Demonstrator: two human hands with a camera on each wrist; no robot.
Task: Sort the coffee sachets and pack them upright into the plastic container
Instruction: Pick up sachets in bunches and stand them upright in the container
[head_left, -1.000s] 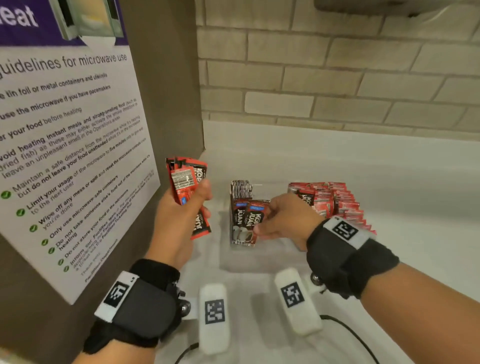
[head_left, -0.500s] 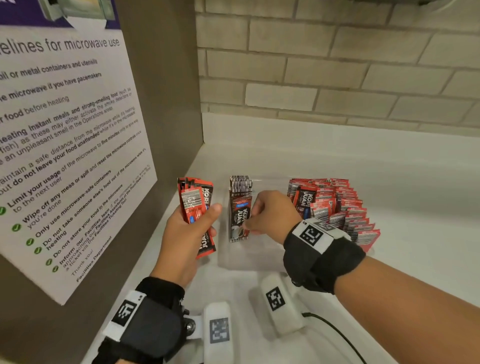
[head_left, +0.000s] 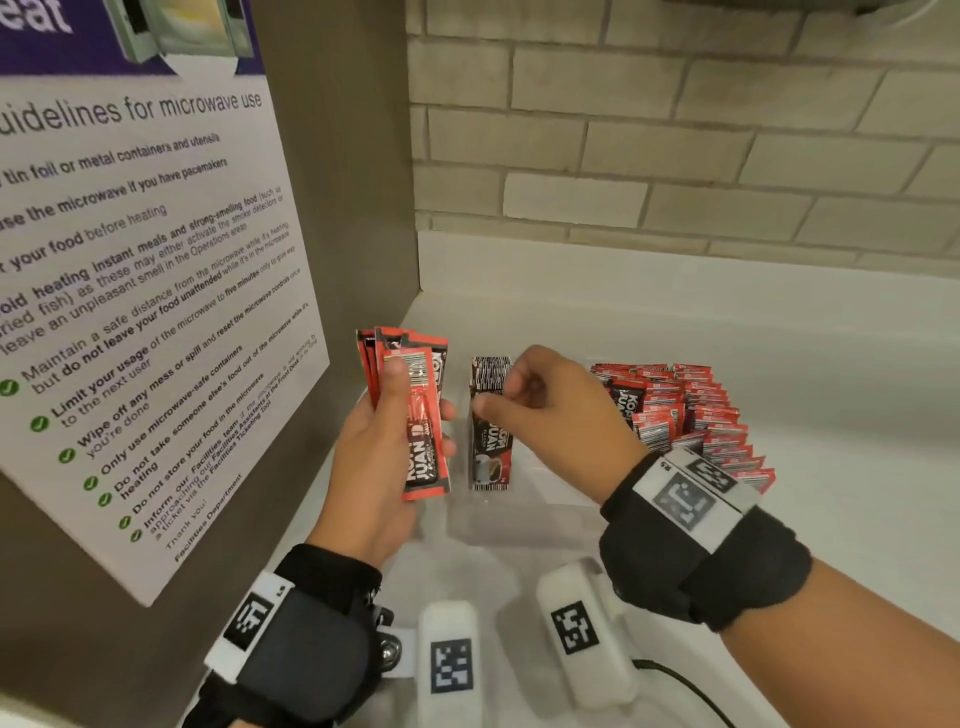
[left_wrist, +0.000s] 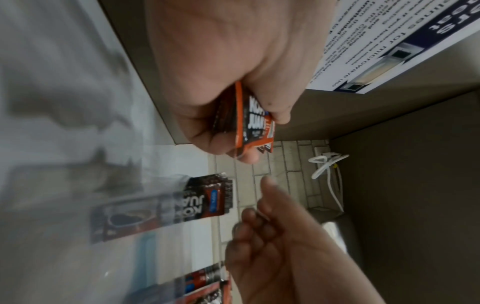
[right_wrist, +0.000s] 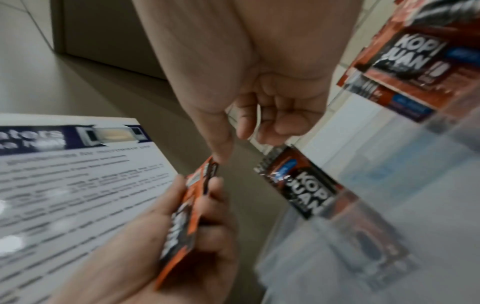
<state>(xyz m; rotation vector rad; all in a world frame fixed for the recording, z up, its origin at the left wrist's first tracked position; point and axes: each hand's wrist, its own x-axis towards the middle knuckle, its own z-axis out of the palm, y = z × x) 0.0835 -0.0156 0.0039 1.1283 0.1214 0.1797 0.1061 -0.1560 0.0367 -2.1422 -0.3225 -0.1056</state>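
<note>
Left hand (head_left: 379, 457), left of centre in the head view, gripping a fan of red sachets (head_left: 415, 410), thumb pressing across the front one. Right hand (head_left: 550, 415), at centre, hovering with fingers loosely curled and holding nothing, thumb tip just beside the top of the dark sachets (head_left: 491, 426) standing upright in the clear plastic container (head_left: 519, 519). More red sachets (head_left: 691, 415) standing in rows at right of centre. Microwave poster (head_left: 145, 270) filling the upper left.
</note>
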